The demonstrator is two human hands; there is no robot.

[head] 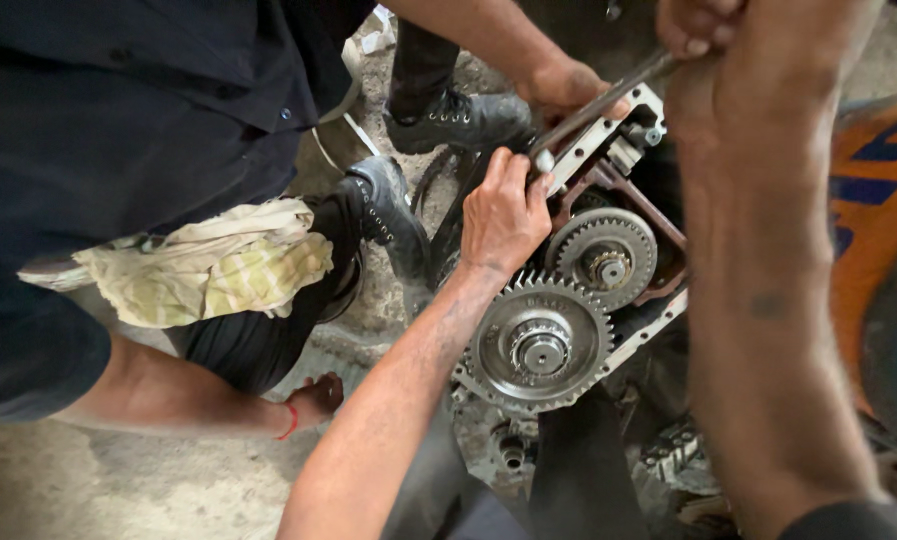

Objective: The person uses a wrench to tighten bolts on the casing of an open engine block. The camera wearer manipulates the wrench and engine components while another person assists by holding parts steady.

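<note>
My left hand [503, 215] reaches up from the bottom centre and curls around the lower end of a long metal bar [598, 105], where it meets the engine housing [623, 150]. At the top right, my right hand [708, 25] is closed on the bar's upper end. Just below my left hand sit two meshed steel gears: a large one [538, 345] and a smaller one [603, 260] above it to the right. A co-worker's hand [568, 85] rests on the housing behind the bar.
The co-worker in dark clothes crouches at the left with a cream and green rag [208, 265] on the lap, black boots [383, 210] near the gears, and another hand [313, 400] on the concrete floor. An orange and blue body panel [878, 200] stands at the right.
</note>
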